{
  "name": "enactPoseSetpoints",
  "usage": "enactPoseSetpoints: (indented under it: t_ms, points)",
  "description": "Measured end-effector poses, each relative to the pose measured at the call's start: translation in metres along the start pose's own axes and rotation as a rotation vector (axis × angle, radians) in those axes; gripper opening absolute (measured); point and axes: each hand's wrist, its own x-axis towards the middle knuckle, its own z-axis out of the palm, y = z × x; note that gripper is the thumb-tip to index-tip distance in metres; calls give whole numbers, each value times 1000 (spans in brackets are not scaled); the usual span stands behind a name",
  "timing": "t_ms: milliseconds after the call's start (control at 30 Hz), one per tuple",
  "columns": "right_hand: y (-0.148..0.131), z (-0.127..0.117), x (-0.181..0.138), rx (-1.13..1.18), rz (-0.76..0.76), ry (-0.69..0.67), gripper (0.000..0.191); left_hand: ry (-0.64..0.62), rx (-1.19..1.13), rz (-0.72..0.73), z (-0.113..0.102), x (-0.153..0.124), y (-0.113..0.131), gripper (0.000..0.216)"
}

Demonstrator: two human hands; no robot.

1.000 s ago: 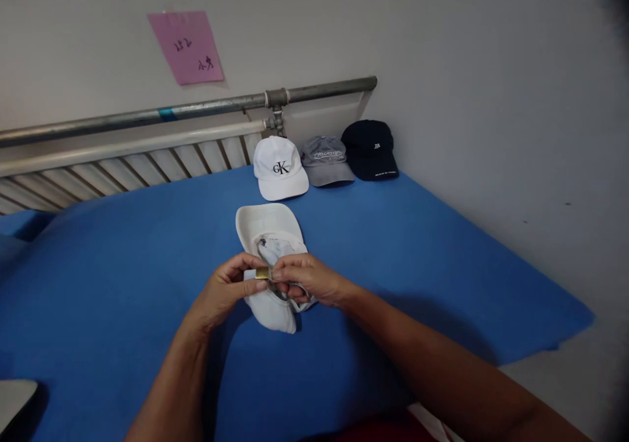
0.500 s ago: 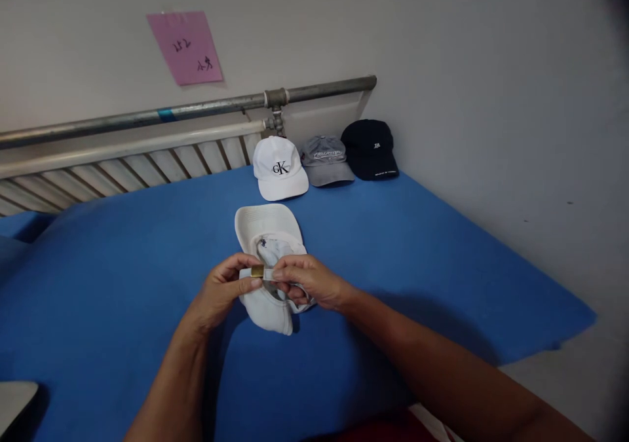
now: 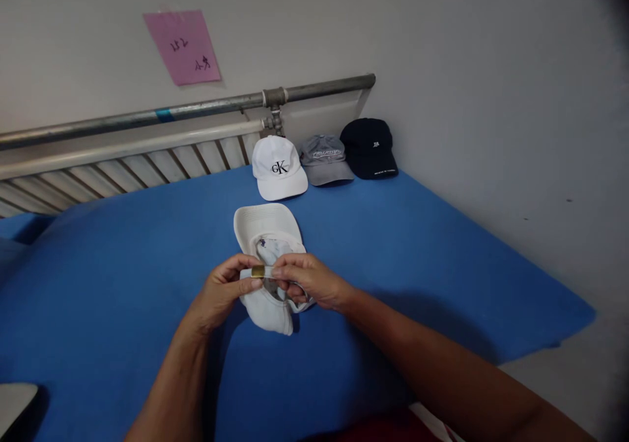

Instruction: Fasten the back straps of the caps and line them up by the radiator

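Note:
A pale baseball cap (image 3: 268, 313) is held with its inside showing and its brim pointing away from me, over a blue surface (image 3: 147, 265). My left hand (image 3: 227, 290) pinches the cap's back strap at the brass-coloured buckle (image 3: 258, 271), thumb in front and fingers behind. Just right of the buckle, my right hand (image 3: 307, 278) grips the strap (image 3: 268, 272) between thumb and forefinger. Its other fingers curl at the cap's opening. Part of the cap's right side is hidden behind my right hand.
Beyond the cap stand a white cap (image 3: 279, 167), a grey cap (image 3: 327, 160) and a black cap (image 3: 368, 148) in a row. Behind them run a metal pipe (image 3: 211, 106) and a radiator (image 3: 147, 167). A pale-topped object (image 3: 17, 403) lies at lower left.
Both hands keep the same hold on the strap and buckle. The whole view has shifted very slightly; the caps stay where they were.

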Motion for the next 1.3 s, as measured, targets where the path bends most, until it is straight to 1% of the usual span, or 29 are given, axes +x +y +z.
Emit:
enactPoseSetpoints:
  t_ms: [233,400,700,900,1033,1167,1300]
  points:
    - [0,1,-1,-9,16,5,13,2,-6,5,-1,0,-1,25]
    - [-1,1,-1,-15,-10,30,11,-15,1,1,-2,0,-2,24]
    - [-1,0,-1,-9,13,11,13,-27,22,-4,-1,0,0,24]
    - [-1,2,-1,-59,8,76,11,-47,81,-10,0,-2,3,22]
    - [-1,5,-1,-71,26,87,11,-63,121,6,-1,-3,4,22]
    - [0,6,-1,-73,25,97,12,-85,90,3,-3,-4,3,23]
    - [-1,7,-2,-102,-9,96,12,-78,58,16,-6,-4,2,19]
